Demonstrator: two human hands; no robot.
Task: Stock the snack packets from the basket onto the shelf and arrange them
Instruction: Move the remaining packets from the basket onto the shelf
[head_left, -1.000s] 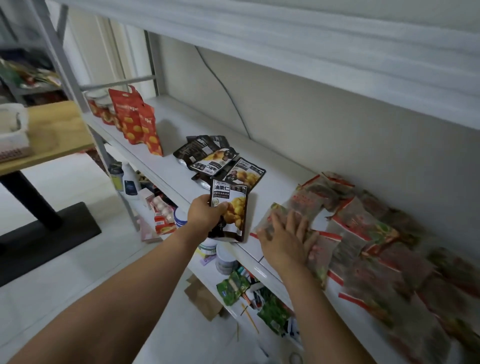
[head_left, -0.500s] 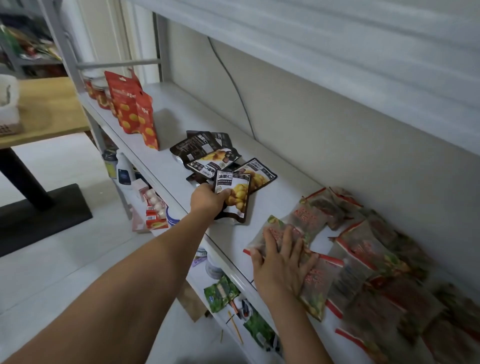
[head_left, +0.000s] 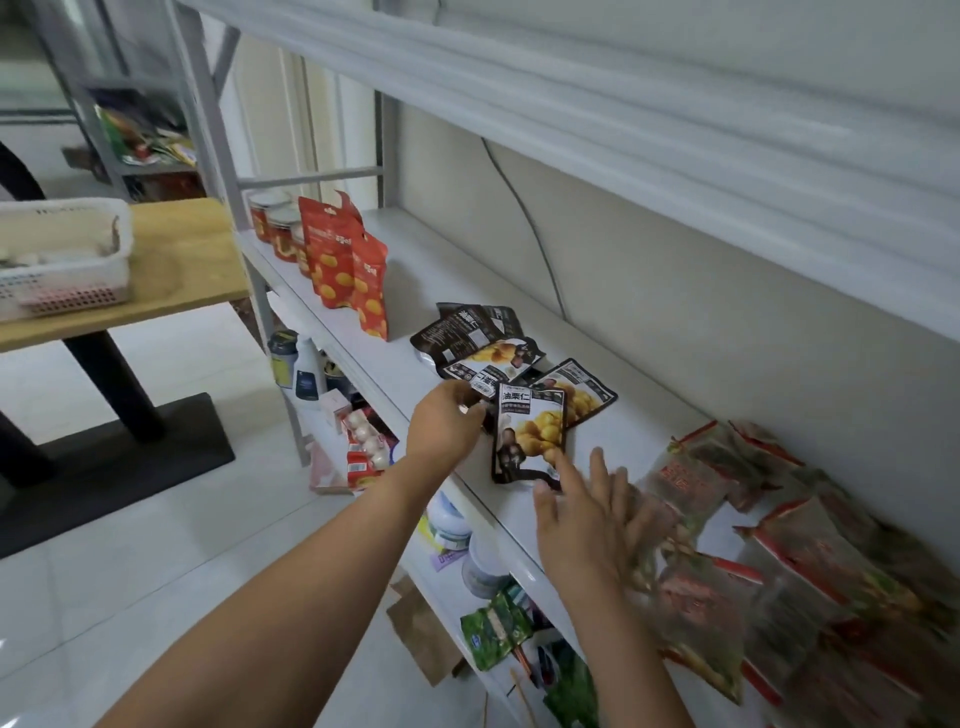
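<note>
Black packet (head_left: 530, 436) lies flat on the shelf (head_left: 431, 270), near edge. Left hand (head_left: 447, 423) pinches its left edge; right hand (head_left: 587, 514), fingers spread, touches its near corner. Likely light, slick, floppy: grip by sealed edges.

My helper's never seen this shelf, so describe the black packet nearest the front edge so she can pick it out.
On the long white shelf, find the black pile between the upright red pouches and the clear red-trimmed packets. It is the front packet, face up, the only one between the left hand and right hand.
</note>
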